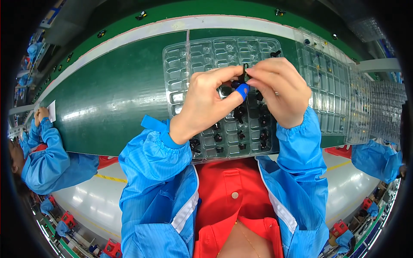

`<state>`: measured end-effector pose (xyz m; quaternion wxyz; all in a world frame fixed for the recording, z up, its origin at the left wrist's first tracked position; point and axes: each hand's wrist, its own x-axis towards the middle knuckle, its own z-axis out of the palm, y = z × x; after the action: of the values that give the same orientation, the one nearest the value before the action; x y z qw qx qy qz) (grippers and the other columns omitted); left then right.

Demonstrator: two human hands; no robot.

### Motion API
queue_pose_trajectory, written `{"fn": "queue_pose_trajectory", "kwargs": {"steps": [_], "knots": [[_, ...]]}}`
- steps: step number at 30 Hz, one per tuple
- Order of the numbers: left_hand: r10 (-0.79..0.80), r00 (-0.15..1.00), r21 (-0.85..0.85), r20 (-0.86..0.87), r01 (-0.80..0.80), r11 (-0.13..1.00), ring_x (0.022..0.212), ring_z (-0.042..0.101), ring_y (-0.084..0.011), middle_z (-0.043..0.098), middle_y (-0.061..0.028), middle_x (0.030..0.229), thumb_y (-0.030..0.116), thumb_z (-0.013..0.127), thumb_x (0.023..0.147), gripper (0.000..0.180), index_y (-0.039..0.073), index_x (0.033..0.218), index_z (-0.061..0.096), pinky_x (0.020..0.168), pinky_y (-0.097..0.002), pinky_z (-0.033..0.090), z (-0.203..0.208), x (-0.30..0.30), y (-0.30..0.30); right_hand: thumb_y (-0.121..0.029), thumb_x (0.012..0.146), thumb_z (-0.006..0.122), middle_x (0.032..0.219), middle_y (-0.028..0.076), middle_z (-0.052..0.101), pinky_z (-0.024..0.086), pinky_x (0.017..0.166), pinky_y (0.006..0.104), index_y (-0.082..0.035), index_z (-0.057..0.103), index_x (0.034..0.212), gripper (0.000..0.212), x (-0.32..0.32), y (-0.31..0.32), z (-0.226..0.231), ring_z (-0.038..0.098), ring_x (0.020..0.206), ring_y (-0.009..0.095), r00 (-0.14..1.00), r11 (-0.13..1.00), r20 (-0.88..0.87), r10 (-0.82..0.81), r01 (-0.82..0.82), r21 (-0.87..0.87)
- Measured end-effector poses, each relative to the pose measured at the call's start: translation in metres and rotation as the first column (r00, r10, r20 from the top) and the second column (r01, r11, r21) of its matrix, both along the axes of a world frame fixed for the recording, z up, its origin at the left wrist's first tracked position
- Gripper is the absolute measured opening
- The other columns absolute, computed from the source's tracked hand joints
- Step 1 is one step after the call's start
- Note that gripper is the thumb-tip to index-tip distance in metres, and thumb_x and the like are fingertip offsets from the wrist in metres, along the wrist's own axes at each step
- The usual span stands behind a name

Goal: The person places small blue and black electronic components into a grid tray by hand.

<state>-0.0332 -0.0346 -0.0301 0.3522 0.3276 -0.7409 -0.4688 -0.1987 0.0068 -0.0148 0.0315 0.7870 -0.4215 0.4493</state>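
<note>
Both my hands meet above a clear plastic blister tray (175, 98) on the green bench. Between their fingertips is a small black part (245, 76), its exact kind too small to tell. My left hand (206, 96), with a blue finger cot (242, 91) on the thumb, pinches it from the left. From the right, the thumb and fingers of my right hand (282, 88) close on its upper end. Several small black parts (239, 114) lie in the tray's pockets under and nearer than my hands. Another black part (275, 54) sits at the tray's far right corner.
More clear trays (325, 86) stand in overlapping rows to the right. Beyond the bench's pale rail (142, 31), a green belt (206, 12) carries several small black parts. A person in blue sleeves (47, 150) works at the left; another blue-clothed person (376, 157) is at the right.
</note>
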Motion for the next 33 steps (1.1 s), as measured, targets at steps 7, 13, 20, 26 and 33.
{"fn": "queue_pose_trajectory", "kwargs": {"steps": [7,13,20,26,33], "knots": [[-0.166,0.981,-0.071,-0.102,0.16,0.985,0.071,0.062,-0.026,0.062,-0.0164,0.085,0.008,0.061,0.075,0.028,-0.001,0.101,0.056,0.061,-0.0305,0.048,0.001,-0.003,0.002,0.003,0.071,0.064,0.099,0.01,0.049,0.045,0.071,0.026,0.005,0.06,0.095,0.025,-0.007,0.003,0.0,0.051,0.088,0.016,0.688,0.693,0.719,-0.097,-0.472,0.545],[-0.253,0.964,0.113,-0.085,0.261,0.959,0.079,0.061,-0.0219,0.062,-0.0152,0.089,0.006,0.056,0.081,0.028,-0.005,0.106,0.053,0.07,-0.0296,0.049,0.004,-0.001,0.001,0.001,0.072,0.064,0.098,0.009,0.049,0.045,0.065,0.0246,0.003,0.06,0.092,0.021,-0.011,0.001,-0.004,0.052,0.082,0.015,0.414,0.521,0.868,-0.274,-0.695,0.496],[-0.225,0.951,0.355,-0.212,0.289,0.889,0.088,0.058,-0.0163,0.06,-0.0118,0.096,0.004,0.055,0.083,0.03,-0.007,0.111,0.05,0.08,-0.0276,0.046,0.002,-0.003,0.0,0.002,0.074,0.061,0.099,0.009,0.05,0.046,0.066,0.0256,0.003,0.06,0.095,0.021,-0.007,0.004,-0.003,0.052,0.081,0.015,0.529,0.606,0.82,-0.22,-0.584,0.54],[-0.075,0.977,0.343,-0.198,0.141,0.929,0.083,0.054,-0.0123,0.058,-0.0054,0.095,0.006,0.039,0.082,0.027,-0.003,0.102,0.054,0.072,-0.0249,0.044,0.018,0.012,-0.019,0.002,0.07,0.063,0.092,0.009,0.059,0.044,0.064,0.0238,-0.001,0.063,0.096,0.026,-0.023,0.025,0.033,0.055,0.078,0.014,0.945,0.825,0.265,-0.193,0.01,0.565],[0.252,0.923,-0.151,0.29,-0.216,0.965,0.085,0.054,-0.0243,0.058,-0.0144,0.097,0.01,0.039,0.081,0.038,-0.002,0.116,0.047,0.077,-0.0303,0.041,-0.003,0.033,-0.141,0.0,0.069,0.062,0.08,0.008,0.062,0.044,0.06,0.0273,-0.003,0.065,0.084,0.016,-0.17,0.046,0.008,0.057,0.068,0.018,0.768,0.6,-0.315,-0.558,0.636,0.485]]}}
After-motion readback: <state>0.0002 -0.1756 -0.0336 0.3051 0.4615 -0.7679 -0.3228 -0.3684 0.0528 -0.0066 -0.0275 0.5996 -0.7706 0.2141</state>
